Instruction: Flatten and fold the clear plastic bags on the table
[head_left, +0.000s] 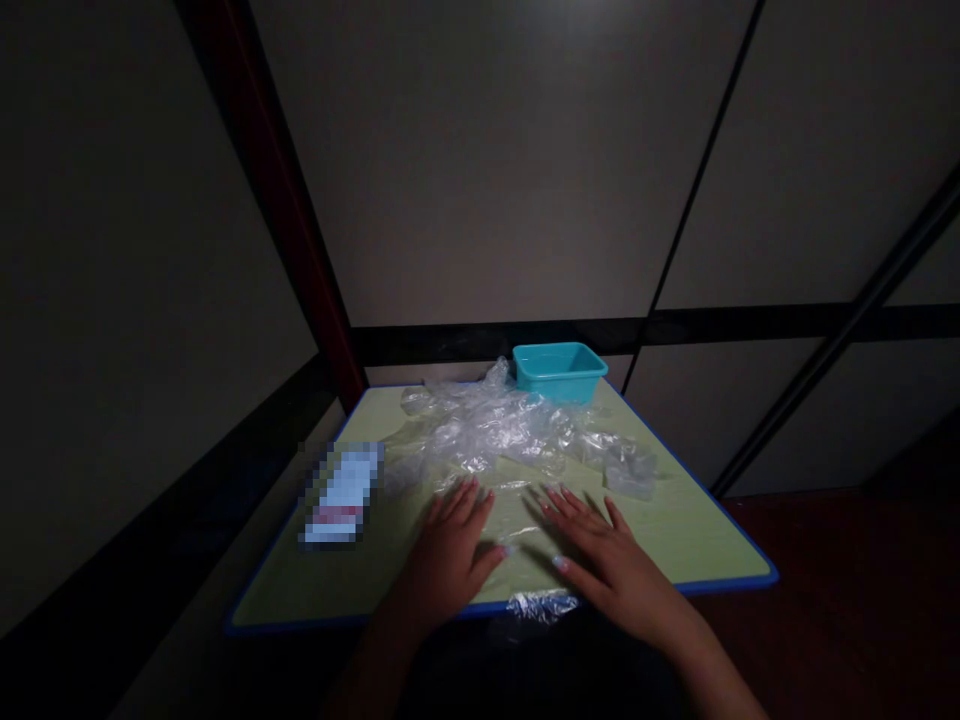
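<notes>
Crumpled clear plastic bags (pixel 499 430) lie in a heap across the middle of the table, and a flat strip of the plastic runs toward me between my hands. My left hand (pixel 450 545) is stretched out with its fingers apart, just short of the heap's near edge. Beside it on the right, my right hand (pixel 604 560) is also spread, palm down, its fingertips by the plastic. Neither hand grips anything. Whether the palms press on the plastic or hover over it, I cannot tell. A crinkled end of plastic (pixel 544 605) hangs over the table's front edge.
The yellow-green table (pixel 697 540) has a blue rim. A turquoise plastic basket (pixel 561 375) stands at the back right, touching the plastic heap. At the left lies a pixelated, phone-like object (pixel 345 495). Panelled walls rise behind and to the left.
</notes>
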